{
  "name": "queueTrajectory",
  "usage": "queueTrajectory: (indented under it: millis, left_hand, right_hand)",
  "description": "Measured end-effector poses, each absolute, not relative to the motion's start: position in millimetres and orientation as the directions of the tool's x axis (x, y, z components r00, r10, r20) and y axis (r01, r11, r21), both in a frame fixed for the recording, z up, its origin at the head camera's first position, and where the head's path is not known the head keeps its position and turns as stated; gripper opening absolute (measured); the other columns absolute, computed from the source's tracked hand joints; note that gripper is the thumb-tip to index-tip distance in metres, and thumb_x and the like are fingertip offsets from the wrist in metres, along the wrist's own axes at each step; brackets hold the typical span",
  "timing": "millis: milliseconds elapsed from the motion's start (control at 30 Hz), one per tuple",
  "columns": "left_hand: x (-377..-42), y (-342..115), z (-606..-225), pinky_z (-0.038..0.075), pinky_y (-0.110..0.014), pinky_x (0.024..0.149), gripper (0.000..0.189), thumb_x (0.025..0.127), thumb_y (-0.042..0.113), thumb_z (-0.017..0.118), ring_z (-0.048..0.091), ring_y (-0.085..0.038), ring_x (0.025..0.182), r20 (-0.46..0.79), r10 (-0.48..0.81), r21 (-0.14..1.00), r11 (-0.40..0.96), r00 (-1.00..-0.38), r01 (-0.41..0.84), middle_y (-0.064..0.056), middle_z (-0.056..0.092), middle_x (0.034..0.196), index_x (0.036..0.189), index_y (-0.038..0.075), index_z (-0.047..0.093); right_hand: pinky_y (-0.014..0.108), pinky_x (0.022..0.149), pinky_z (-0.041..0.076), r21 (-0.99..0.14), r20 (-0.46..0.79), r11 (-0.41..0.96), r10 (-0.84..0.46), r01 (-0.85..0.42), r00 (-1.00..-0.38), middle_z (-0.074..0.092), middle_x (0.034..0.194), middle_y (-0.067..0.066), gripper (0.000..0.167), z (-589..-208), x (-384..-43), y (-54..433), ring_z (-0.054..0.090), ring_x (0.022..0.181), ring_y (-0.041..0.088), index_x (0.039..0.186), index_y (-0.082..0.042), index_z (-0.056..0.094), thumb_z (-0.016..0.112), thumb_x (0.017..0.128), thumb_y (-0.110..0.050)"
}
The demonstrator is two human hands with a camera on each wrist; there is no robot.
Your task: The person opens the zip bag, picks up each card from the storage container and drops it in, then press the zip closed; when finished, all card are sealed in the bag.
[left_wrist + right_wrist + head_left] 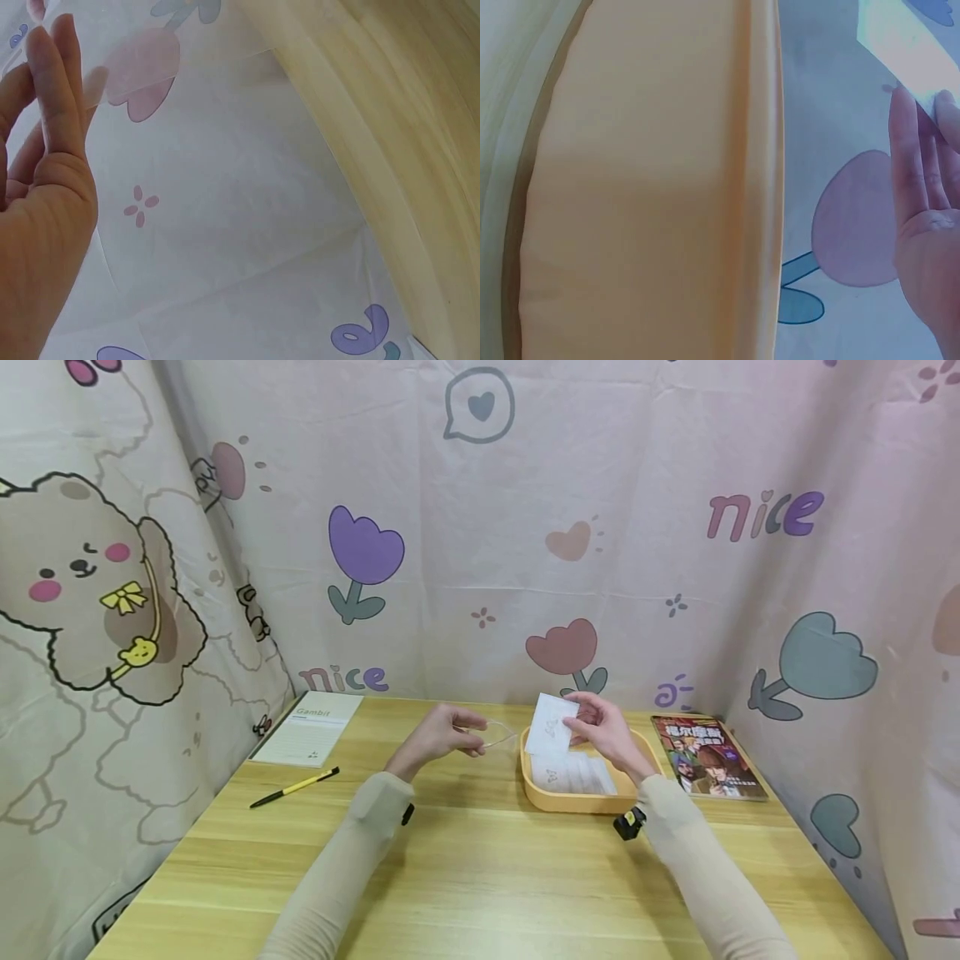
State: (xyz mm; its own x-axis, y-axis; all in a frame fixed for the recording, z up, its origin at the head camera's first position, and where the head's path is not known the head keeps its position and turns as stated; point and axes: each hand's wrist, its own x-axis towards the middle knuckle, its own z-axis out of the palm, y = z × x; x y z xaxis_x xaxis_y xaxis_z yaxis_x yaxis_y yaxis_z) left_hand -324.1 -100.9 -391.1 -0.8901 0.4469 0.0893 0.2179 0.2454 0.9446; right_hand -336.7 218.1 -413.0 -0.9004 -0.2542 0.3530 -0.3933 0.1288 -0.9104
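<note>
My left hand [450,732] is raised over the table, left of the orange tray [581,803], and pinches a thin piece of clear plastic film [498,743]. In the left wrist view the see-through film stretches away from the fingertips [64,34]. Above the tray, my right hand [600,731] pinches a small white packet [550,727] with a faint grey print between thumb and fingers. That packet shows as a bright white strip at the top of the right wrist view. Several similar white packets [573,777] lie in the tray below it.
On the left of the wooden table [480,877] lie a white notebook [307,731] and a yellow and black pen [295,787]. A colourful comic book [708,757] lies right of the tray. A printed curtain [480,527] hangs behind the table.
</note>
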Motion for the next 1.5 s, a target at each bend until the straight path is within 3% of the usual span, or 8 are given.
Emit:
queueTrajectory:
  millis: [67, 267, 500, 667, 900, 1067, 1300, 1500]
  left_hand:
    - [-324.5, -100.6, -390.9, 0.065, -0.034, 0.072, 0.038, 0.084, -0.006, 0.071, 0.074, -0.026, 0.077, 0.087, 0.446, 0.945, 0.247, -0.891, 0.216, -0.028, 0.067, 0.116, 0.121, -0.01, 0.063]
    - [-325.4, -99.9, -390.1, 0.065, -0.037, 0.074, 0.039, 0.084, -0.005, 0.072, 0.074, -0.029, 0.078, 0.082, 0.446, 0.944, 0.252, -0.891, 0.213, -0.027, 0.069, 0.111, 0.122, -0.009, 0.062]
    - [-325.4, -97.7, -386.9, 0.063, -0.047, 0.079, 0.039, 0.084, -0.005, 0.072, 0.074, -0.026, 0.076, 0.083, 0.454, 0.936, 0.27, -0.887, 0.225, -0.029, 0.069, 0.106, 0.121, -0.01, 0.062]
    - [-326.5, -96.0, -388.0, 0.064, -0.04, 0.074, 0.04, 0.083, -0.003, 0.073, 0.074, -0.024, 0.075, 0.098, 0.454, 0.936, 0.261, -0.885, 0.237, -0.027, 0.07, 0.109, 0.121, -0.011, 0.062]
    - [-324.5, -93.8, -384.1, 0.065, -0.034, 0.071, 0.038, 0.082, -0.005, 0.073, 0.074, -0.023, 0.074, 0.094, 0.45, 0.94, 0.255, -0.888, 0.228, -0.026, 0.069, 0.111, 0.119, -0.01, 0.064]
    - [-324.4, -92.8, -383.6, 0.065, -0.035, 0.071, 0.039, 0.082, -0.006, 0.072, 0.074, -0.023, 0.074, 0.097, 0.453, 0.943, 0.243, -0.886, 0.228, -0.027, 0.069, 0.11, 0.119, -0.011, 0.063]
    - [-324.0, -92.2, -383.6, 0.065, -0.037, 0.073, 0.038, 0.082, -0.005, 0.073, 0.074, -0.023, 0.074, 0.1, 0.449, 0.944, 0.24, -0.888, 0.228, -0.025, 0.07, 0.11, 0.118, -0.009, 0.065]
    - [-324.4, -92.2, -383.5, 0.064, -0.039, 0.074, 0.035, 0.082, -0.007, 0.073, 0.074, -0.023, 0.073, 0.1, 0.449, 0.951, 0.221, -0.888, 0.219, -0.027, 0.07, 0.106, 0.116, -0.01, 0.065]
  right_hand:
    - [0.055, 0.064, 0.061, -0.907, 0.373, 0.102, -0.248, -0.408, -0.894, 0.053, 0.079, 0.005, 0.045, -411.5, -336.3, 216.6, 0.062, 0.069, 0.012, 0.134, 0.002, 0.052, 0.065, 0.091, 0.002]
    - [0.045, 0.064, 0.064, -0.898, 0.421, 0.045, -0.21, -0.439, -0.882, 0.056, 0.081, 0.006, 0.041, -405.1, -334.1, 208.3, 0.063, 0.072, 0.013, 0.131, 0.0, 0.05, 0.064, 0.092, 0.001]
    - [0.055, 0.066, 0.061, -0.864, 0.503, -0.065, -0.177, -0.5, -0.846, 0.059, 0.091, 0.004, 0.04, -398.3, -332.2, 193.6, 0.063, 0.076, 0.014, 0.128, 0.002, 0.043, 0.061, 0.092, 0.006]
    - [0.048, 0.065, 0.064, -0.848, 0.529, -0.106, -0.177, -0.519, -0.83, 0.061, 0.104, 0.003, 0.039, -394.2, -330.9, 183.3, 0.067, 0.086, 0.014, 0.126, 0.002, 0.037, 0.059, 0.093, 0.007]
    - [0.036, 0.066, 0.065, -0.82, 0.571, -0.154, -0.185, -0.551, -0.8, 0.059, 0.102, 0.0, 0.039, -389.3, -330.7, 166.9, 0.066, 0.084, 0.012, 0.124, 0.006, 0.031, 0.056, 0.094, 0.009]
    - [0.036, 0.067, 0.065, -0.803, 0.595, -0.176, -0.185, -0.569, -0.783, 0.058, 0.101, 0.003, 0.039, -385.5, -331.7, 156.5, 0.068, 0.084, 0.013, 0.123, 0.006, 0.03, 0.056, 0.094, 0.009]
    - [0.039, 0.069, 0.065, -0.804, 0.593, -0.108, -0.198, -0.584, -0.78, 0.056, 0.1, 0.007, 0.036, -385.5, -330.9, 148.8, 0.067, 0.081, 0.014, 0.121, 0.004, 0.034, 0.057, 0.094, 0.009]
    - [0.032, 0.067, 0.065, -0.778, 0.611, 0.016, -0.217, -0.628, -0.762, 0.055, 0.097, 0.016, 0.032, -380.1, -320.6, 146.6, 0.065, 0.08, 0.016, 0.118, 0.008, 0.038, 0.057, 0.092, 0.012]
